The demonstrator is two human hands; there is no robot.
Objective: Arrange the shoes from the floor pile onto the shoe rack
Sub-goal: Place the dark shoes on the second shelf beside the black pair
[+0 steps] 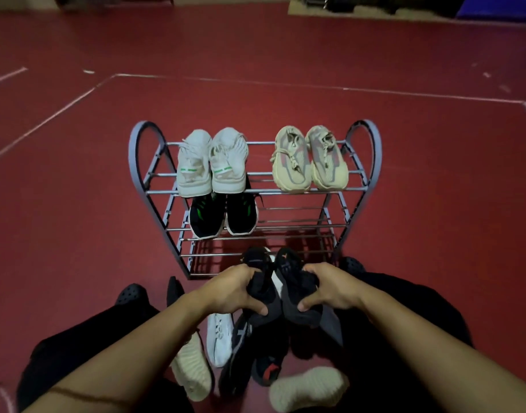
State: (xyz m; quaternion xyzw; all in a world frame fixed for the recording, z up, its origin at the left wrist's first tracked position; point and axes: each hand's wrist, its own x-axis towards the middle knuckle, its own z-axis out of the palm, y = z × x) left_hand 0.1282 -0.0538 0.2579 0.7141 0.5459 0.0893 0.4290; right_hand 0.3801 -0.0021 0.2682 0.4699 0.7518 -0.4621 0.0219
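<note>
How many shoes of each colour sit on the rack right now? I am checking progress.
White shoes, top shelf, left: 2
Beige shoes, top shelf, right: 2
Black shoes, middle shelf, left: 2
Total on the shoe rack: 6

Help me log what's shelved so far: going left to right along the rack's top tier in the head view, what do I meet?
Rack's left arch → white pair with green stripes → beige-and-pink pair → right arch.
</note>
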